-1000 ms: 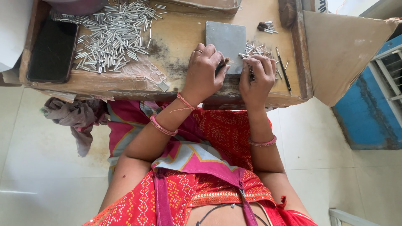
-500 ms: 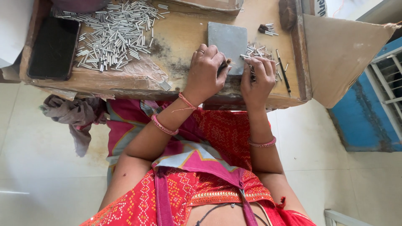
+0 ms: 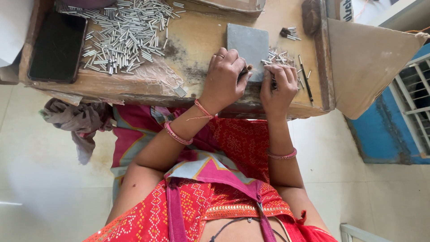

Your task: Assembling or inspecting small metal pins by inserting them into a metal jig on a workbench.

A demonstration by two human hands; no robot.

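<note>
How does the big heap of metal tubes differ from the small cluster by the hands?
The big heap of metal tubes lies far left of the grey slab, untouched; the small cluster lies at the slab's right edge, by the right hand. The heap holds many tubes, the cluster few. Both lie loose on the wooden table.

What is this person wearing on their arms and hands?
Both arms are bare, without sleeves. The left hand has a ring on one finger, a thin red thread at the wrist and a pink bangle further up the forearm. The right hand shows no ring; its forearm has one pink bangle.
</note>
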